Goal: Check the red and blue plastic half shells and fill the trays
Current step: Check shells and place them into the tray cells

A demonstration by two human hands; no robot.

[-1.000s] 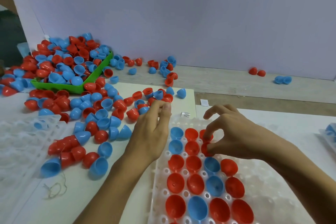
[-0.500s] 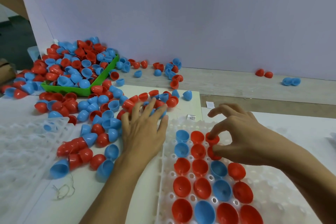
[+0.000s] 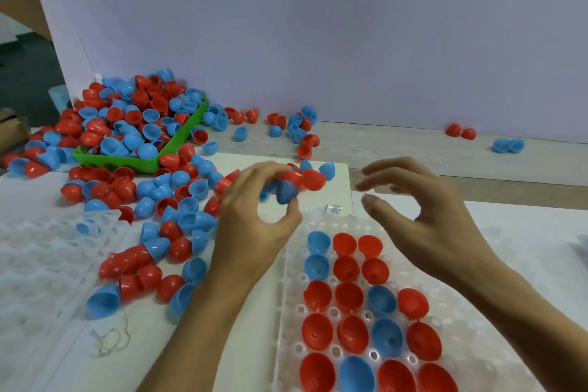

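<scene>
A clear plastic tray [image 3: 292, 267] lies in front of me with several red and blue half shells seated open side up in its cups. My left hand [image 3: 254, 219] is raised just left of the tray's far corner and pinches a blue half shell [image 3: 286, 192] between thumb and fingers. My right hand [image 3: 423, 219] hovers over the tray's far right part, fingers spread and loosely curved, holding nothing. Loose red and blue shells [image 3: 165, 210] litter the white board to the left.
A green bin [image 3: 133, 162] heaped with shells sits at the back left. Another clear tray [image 3: 38, 248] lies at the left edge. Stray shells [image 3: 459, 132] rest along the wooden strip by the lilac wall. A loop of thread [image 3: 109, 340] lies near the front.
My left hand went from lying on the loose shells to lifting a blue one. My right hand let go of the red shell in the tray and rose with fingers spread.
</scene>
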